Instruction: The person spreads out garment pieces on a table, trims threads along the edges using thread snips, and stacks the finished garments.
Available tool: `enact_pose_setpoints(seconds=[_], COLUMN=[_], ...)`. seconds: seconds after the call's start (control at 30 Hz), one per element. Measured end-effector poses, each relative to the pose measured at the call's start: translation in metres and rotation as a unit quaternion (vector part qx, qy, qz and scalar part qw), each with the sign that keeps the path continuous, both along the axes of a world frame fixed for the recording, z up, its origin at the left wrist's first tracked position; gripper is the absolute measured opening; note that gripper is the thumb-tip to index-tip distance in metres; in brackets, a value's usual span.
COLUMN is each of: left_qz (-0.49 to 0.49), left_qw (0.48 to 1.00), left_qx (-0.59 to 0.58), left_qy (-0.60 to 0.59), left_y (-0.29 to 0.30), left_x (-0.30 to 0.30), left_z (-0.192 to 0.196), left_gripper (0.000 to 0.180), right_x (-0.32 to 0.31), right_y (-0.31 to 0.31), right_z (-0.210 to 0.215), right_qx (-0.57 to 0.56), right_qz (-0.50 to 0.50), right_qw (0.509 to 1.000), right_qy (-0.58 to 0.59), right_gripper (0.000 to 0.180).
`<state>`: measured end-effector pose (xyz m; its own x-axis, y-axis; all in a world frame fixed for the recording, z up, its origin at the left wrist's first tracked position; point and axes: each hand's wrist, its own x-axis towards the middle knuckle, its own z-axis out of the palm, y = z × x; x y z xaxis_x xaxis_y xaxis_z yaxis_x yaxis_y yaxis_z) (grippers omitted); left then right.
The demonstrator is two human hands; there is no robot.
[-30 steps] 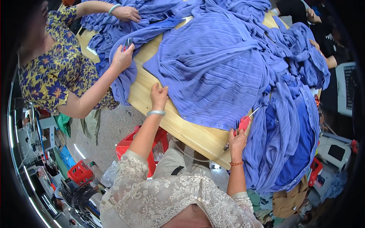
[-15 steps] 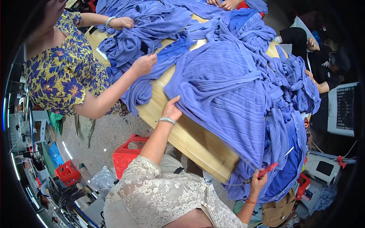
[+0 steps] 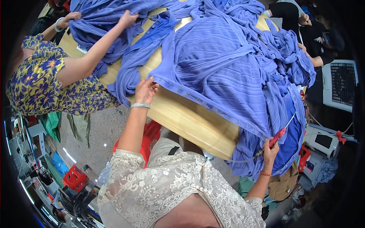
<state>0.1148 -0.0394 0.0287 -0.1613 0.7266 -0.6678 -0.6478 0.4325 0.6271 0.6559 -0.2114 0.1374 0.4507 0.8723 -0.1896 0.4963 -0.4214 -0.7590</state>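
Observation:
A violet-blue ribbed garment lies spread across the table, its near edge stretched taut between my two hands. My left hand, with a bracelet at the wrist, pinches the left corner of that edge. Small fasteners or buttons run in a row along the edge band. My right hand is closed around a red air blow gun with a thin metal nozzle pointing up and right. A clear hose trails from it. The garment's right corner meets my right hand; whether the fingers grip it is hidden.
Under the garments is a pale wooden table. A co-worker in a floral dress handles more violet-blue cloth at left; another person in black is at far right. A red plastic stool stands below the table edge. Garments hang over its right end.
My left hand has moved left and up, drawing the edge straight so its fastener row shows. My right hand has risen slightly rightward with the blow gun. The co-worker's hands now pull cloth farther left.

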Motion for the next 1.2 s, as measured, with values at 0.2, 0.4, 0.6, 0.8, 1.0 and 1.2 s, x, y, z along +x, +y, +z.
enact_pose_setpoints(seconds=[0.2, 0.4, 0.6, 0.8, 1.0, 1.2], left_qz=[-0.015, -0.008, -0.001, -0.006, -0.014, -0.01], left_qw=[1.0, 1.0, 1.0, 1.0, 1.0, 0.999], left_qx=[0.004, 0.005, -0.002, -0.001, 0.002, -0.005], left_qy=[0.006, 0.013, 0.03, 0.021, 0.023, 0.037], left_y=[-0.001, 0.003, 0.009, 0.01, 0.007, 0.005], left_x=[-0.006, -0.01, -0.025, -0.032, -0.032, -0.038], left_z=[-0.004, -0.007, -0.014, -0.02, -0.022, -0.029], left_gripper=[0.014, 0.013, 0.013, 0.011, 0.011, 0.011], right_x=[0.006, 0.005, 0.005, 0.001, -0.004, -0.014], right_y=[-0.007, -0.009, -0.002, 0.0, -0.003, 0.002], right_z=[-0.003, 0.0, 0.003, 0.005, 0.001, 0.002], right_qx=[-0.014, -0.036, -0.056, -0.061, -0.071, -0.083], right_qz=[-0.009, -0.017, -0.016, -0.02, -0.031, -0.04], right_qw=[1.0, 0.999, 0.998, 0.998, 0.997, 0.996], right_qy=[0.001, -0.022, -0.009, 0.007, -0.002, 0.001], right_gripper=[0.012, 0.013, 0.014, 0.013, 0.012, 0.01])
